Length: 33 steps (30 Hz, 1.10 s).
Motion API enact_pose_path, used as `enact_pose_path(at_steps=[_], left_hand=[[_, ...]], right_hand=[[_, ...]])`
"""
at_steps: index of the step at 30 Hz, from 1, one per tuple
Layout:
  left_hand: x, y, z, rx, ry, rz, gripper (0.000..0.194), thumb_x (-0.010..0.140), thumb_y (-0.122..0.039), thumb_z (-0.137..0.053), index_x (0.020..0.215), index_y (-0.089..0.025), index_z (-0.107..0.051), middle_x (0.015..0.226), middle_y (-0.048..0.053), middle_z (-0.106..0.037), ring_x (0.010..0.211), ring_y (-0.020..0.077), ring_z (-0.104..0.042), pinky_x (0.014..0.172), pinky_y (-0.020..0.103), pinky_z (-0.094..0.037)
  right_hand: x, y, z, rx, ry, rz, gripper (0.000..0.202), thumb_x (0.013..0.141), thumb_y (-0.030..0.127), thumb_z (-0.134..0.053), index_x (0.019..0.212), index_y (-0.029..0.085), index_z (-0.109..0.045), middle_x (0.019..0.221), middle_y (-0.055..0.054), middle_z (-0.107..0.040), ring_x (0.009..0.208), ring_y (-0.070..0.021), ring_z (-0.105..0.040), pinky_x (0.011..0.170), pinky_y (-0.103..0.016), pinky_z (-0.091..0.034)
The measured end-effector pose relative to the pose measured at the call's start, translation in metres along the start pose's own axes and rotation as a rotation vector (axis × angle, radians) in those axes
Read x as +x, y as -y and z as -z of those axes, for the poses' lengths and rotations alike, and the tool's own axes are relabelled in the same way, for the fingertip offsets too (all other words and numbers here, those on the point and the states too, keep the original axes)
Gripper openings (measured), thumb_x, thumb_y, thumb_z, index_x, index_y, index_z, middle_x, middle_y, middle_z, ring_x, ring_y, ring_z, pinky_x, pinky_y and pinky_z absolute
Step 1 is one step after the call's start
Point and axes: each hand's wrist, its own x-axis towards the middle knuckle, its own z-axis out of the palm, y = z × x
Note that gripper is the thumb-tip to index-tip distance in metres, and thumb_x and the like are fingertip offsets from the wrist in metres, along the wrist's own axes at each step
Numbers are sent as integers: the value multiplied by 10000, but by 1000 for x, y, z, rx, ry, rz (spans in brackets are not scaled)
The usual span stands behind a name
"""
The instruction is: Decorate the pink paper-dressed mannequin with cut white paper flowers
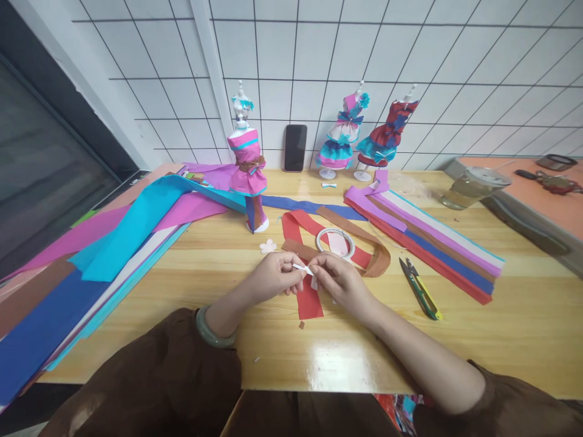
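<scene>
My left hand (277,278) and my right hand (340,280) meet over the middle of the table, both closed in a pinch on a small white strip (301,267). Whether it is paper or tape I cannot tell. Beneath them a red crepe paper strip (311,303) runs toward me. A roll of tape (320,243) lies just beyond my right fingers, with a pale piece inside its ring. To the far side of my left hand rests a white paper flower (268,246). Looped brown paper (380,258) curls around the tape.
Dressed mini mannequins (246,159) stand at the back near a phone (296,147) leaning on the tiled wall. Thread snips (419,288) lie right, by layered paper strips (432,240). More coloured paper (122,230) covers the left. A cup (473,187) stands at the far right.
</scene>
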Motion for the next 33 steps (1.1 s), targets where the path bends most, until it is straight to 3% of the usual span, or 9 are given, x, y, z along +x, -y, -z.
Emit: enact_pose_path(at_steps=[6,12,19,24,29,33], left_hand=[[1,3,0,-6,17,22,102,722,-231,-555,711,-143,-504,551,0,-589,466,84,-526,444,188,-406],[2,8,-1,-9,91,48,124,752,-249,-551,738,-136,-503,587,27,-624,460,89,-543,450,202,-429],[3,13,-1,-64,130,25,210,766,-329,-574,767,-135,-495,723,81,-662,593,137,-618,510,229,-465],[2,9,-2,-57,148,20,247,751,-356,-598,752,-118,-534,703,68,-647,548,107,-589,495,213,-458],[1,9,-2,-18,167,14,285,750,-393,-591,770,-109,-592,740,73,-649,564,101,-583,493,202,-446],[0,13,-1,2,146,13,304,744,-413,-589,795,-113,-596,760,76,-656,573,100,-586,499,196,-441]], right_hand=[[0,-2,-1,169,5,-96,220,899,348,-393,816,188,-519,629,7,-536,547,-105,-507,568,-237,-415],[1,-2,0,219,-9,-65,219,886,348,-427,830,183,-560,722,-14,-525,587,-104,-509,578,-241,-421],[1,1,0,426,5,-96,232,858,381,-469,873,178,-580,865,-41,-546,636,-104,-536,589,-246,-454],[1,0,-4,499,-27,-153,196,797,360,-571,871,179,-559,807,-24,-562,650,-113,-554,590,-246,-452],[1,-1,-6,535,-7,-216,210,793,360,-577,896,185,-525,660,9,-571,570,-116,-558,554,-252,-442],[0,-1,-6,562,7,-206,203,795,358,-573,897,189,-526,667,11,-578,582,-117,-566,560,-251,-458]])
